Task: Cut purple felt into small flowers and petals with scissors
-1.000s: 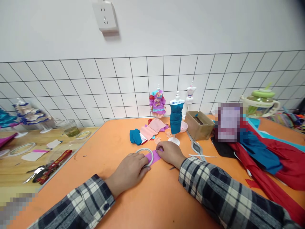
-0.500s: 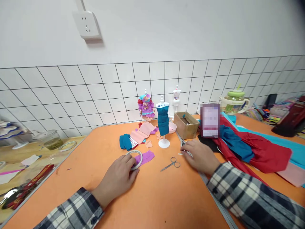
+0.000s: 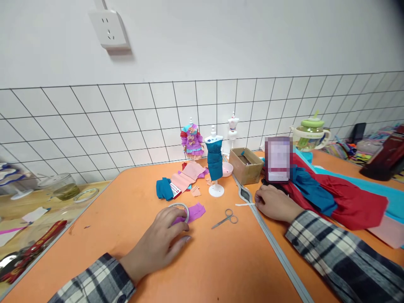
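Note:
My left hand point(image 3: 162, 240) rests on the orange table with fingers apart, its fingertips over a white tape roll point(image 3: 184, 209) that lies by a strip of purple paper point(image 3: 197, 210). At the right, my right hand point(image 3: 274, 203) is low over the table, fingers bent together at the end of a thin white strip point(image 3: 244, 205); whether they pinch it is unclear. Small scissors point(image 3: 226, 219) lie between the hands. Behind them stands a mini dress form point(image 3: 215, 160) wrapped in teal paper.
A cardboard box point(image 3: 246, 166), a phone point(image 3: 278, 160), and red crepe paper point(image 3: 350, 198) sit right of the form. A dressed figure point(image 3: 192, 141) and a bare form point(image 3: 232, 126) stand behind. Pink paper point(image 3: 187, 176) and teal paper point(image 3: 164, 189) lie left.
My right hand has moved right, baring the white strip and the metal table seam. The fingers of my left hand have spread from the tape roll, which now lies flatter.

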{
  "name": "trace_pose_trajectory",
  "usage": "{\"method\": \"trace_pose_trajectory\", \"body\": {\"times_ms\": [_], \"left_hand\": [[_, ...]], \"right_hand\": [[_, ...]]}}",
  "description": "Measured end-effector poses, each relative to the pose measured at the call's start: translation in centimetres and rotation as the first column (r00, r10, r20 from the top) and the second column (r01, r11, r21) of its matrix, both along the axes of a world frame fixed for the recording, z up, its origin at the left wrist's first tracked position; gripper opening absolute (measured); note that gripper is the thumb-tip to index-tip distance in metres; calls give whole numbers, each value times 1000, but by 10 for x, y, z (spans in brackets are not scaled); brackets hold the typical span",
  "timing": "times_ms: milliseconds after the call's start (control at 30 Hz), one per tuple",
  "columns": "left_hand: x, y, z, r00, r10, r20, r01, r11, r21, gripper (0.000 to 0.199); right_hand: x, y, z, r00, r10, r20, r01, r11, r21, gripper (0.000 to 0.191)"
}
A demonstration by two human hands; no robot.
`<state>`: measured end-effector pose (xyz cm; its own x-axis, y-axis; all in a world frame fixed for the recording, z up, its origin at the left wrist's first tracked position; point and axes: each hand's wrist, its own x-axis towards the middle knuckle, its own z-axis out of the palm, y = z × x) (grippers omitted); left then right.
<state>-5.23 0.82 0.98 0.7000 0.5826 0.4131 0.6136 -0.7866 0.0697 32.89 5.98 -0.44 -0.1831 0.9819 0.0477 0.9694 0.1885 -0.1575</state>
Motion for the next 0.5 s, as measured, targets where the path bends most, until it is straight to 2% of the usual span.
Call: {"method": "trace_pose_trajectory", "body": {"times_ms": [67, 200, 400, 500], "left_hand": [[0, 0, -1, 1000, -7, -16, 7, 1000, -16, 9], [1, 0, 0, 999, -39, -29, 39, 999, -5, 11], [5, 0, 5, 989, -129, -69, 129, 992, -7, 11], [5, -1, 6, 989, -137, -64, 137, 991, -3, 11]], "right_hand": [[-2, 0, -3, 1000, 16, 2, -16, 1000, 0, 15], [-5, -3, -5, 999, 50, -19, -50, 999, 9, 18], [-11, -7, 7, 994, 88, -66, -80, 990, 115, 21], [-3, -6, 9, 997, 73, -24, -71, 996, 50, 20]]}}
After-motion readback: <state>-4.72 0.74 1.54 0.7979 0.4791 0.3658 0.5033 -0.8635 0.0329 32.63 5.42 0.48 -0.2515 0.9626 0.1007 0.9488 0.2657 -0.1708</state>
